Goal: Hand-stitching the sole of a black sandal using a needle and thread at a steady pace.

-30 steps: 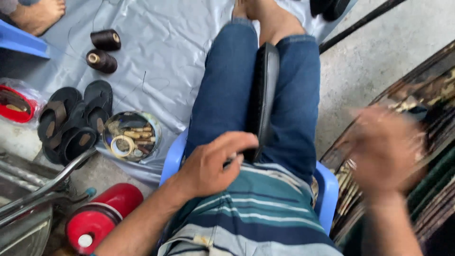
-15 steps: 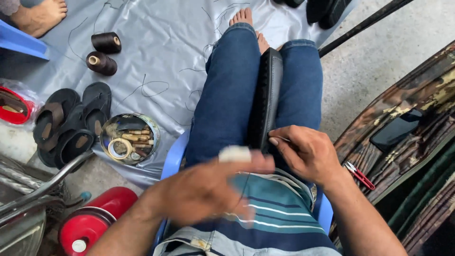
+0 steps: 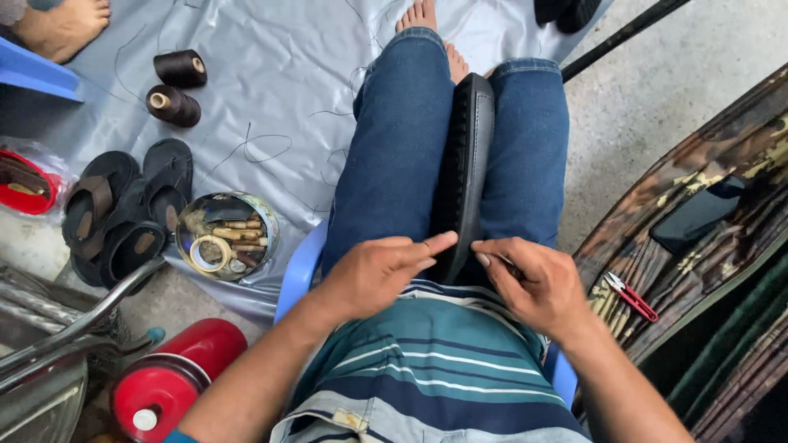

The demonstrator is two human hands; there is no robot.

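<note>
Left hand [image 3: 379, 271] flat, fingers loosely together, touching near end of black sole [image 3: 464, 164] clamped between knees; right hand [image 3: 533, 283] pinched there on something too small to tell.

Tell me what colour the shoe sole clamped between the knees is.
Black, seen in the head view: shoe sole.

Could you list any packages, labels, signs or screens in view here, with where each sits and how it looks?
Phone: dark, blank rectangular screen, lying on the camouflage-patterned surface at the right.
Round tin: open metal container of small tools, on the grey sheet at the left.
Small label: pale tag on the striped shirt's hem.
No signs visible.
</note>
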